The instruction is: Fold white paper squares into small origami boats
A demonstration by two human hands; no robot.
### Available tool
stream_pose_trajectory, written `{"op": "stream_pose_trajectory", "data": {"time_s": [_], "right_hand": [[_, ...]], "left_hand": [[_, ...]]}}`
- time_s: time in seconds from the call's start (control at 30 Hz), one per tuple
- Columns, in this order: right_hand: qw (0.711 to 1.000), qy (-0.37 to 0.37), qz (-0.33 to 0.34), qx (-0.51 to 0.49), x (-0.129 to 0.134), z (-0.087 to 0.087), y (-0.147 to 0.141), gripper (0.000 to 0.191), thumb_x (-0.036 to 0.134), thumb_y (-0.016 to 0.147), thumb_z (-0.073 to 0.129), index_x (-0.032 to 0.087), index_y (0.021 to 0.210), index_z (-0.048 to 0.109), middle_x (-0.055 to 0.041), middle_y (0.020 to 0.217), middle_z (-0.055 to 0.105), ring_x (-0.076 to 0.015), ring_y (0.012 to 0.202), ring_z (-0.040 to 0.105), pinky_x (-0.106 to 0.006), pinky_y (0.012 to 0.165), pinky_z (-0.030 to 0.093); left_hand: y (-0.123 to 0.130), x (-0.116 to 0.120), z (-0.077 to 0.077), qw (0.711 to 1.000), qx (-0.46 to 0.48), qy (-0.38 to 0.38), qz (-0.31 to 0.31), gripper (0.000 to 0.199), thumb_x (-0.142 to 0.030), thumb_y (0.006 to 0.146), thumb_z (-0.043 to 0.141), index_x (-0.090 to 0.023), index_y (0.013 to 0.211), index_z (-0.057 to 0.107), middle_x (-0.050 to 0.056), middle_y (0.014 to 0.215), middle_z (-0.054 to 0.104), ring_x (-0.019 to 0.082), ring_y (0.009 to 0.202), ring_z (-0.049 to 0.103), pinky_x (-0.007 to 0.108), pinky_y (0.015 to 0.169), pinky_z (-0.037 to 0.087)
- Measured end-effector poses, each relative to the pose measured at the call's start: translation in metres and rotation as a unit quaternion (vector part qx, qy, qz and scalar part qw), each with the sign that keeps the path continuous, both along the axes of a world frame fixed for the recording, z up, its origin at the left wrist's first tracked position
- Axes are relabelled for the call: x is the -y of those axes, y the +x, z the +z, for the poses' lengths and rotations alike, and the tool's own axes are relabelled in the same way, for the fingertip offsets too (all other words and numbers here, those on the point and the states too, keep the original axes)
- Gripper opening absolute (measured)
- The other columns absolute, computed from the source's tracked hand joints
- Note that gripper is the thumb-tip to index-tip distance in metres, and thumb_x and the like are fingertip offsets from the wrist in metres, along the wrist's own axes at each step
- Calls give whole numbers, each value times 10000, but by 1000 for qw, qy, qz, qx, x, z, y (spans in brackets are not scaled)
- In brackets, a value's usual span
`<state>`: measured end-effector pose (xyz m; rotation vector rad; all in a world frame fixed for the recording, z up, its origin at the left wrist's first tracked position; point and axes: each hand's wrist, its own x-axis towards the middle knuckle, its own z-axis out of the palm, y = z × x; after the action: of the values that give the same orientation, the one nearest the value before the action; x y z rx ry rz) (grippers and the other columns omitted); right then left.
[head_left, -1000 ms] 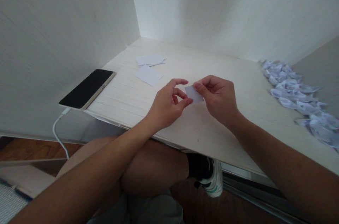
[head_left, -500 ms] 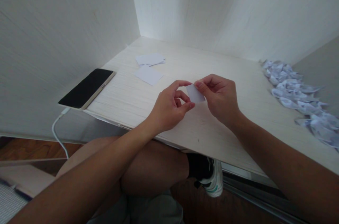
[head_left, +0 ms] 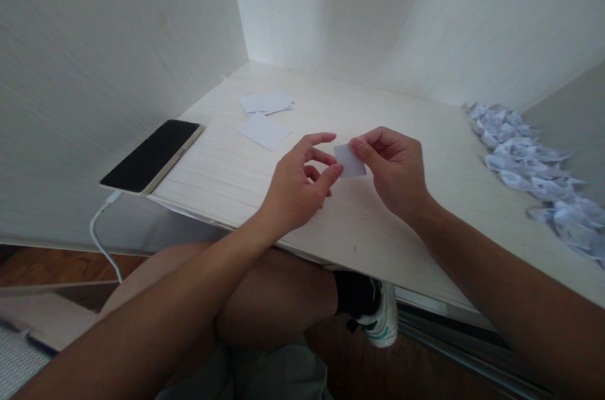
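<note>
A small white piece of paper (head_left: 351, 162), folded or cut down to a little rectangle, is held above the white desk (head_left: 387, 242). Its upper right corner is pinched between the thumb and bent fingers of my right hand (head_left: 397, 164). On the other side, my left hand (head_left: 302, 182) has its fingers spread, the index finger raised off the paper. The left thumb and middle fingertips are at the paper's left edge; whether they press on it I cannot tell. Flat white paper sheets (head_left: 265, 131) lie beyond my left hand.
A phone (head_left: 154, 157) lies at the desk's left edge, with a white cable (head_left: 97, 230) hanging from it. Many folded white paper pieces (head_left: 524, 160) are piled in a row along the right side. White walls enclose the desk at the back and sides.
My left index finger has lifted away from the paper's top corner, and the left thumb has moved up along its edge. The paper has turned slightly; my right hand keeps its pinch.
</note>
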<state>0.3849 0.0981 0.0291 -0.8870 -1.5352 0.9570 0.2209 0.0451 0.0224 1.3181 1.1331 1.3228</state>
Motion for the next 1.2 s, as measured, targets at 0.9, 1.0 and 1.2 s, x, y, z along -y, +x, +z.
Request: {"op": "stream_pose_trajectory", "data": {"time_s": [0.9, 1.0, 1.2], "right_hand": [[885, -311, 322, -128, 0, 7, 7, 379, 505, 886, 804, 171, 1051, 738, -50, 956, 773, -153, 839, 749, -216, 702, 603], [882, -310, 326, -139, 0, 6, 7, 334, 468, 904, 799, 173, 1055, 753, -42, 972, 779, -137, 831, 759, -200, 719, 603], [887, -317, 303, -143, -1, 6, 6, 269, 397, 859, 846, 172, 980, 760, -19, 899, 779, -141, 827, 773, -189, 684, 607]], "left_hand": [[-2, -3, 1, 986, 115, 98, 69, 155, -191, 856, 760, -179, 1001, 813, -19, 680, 694, 100, 503, 651, 229, 476, 606], [-3, -2, 1, 986, 89, 112, 90, 132, -215, 847, 770, -182, 972, 797, 48, 967, 773, 108, 589, 688, 238, 496, 624], [-3, -1, 3, 983, 113, 125, 78, 246, -355, 818, 849, -165, 917, 727, 96, 1149, 761, 132, 682, 725, 295, 594, 677]]}}
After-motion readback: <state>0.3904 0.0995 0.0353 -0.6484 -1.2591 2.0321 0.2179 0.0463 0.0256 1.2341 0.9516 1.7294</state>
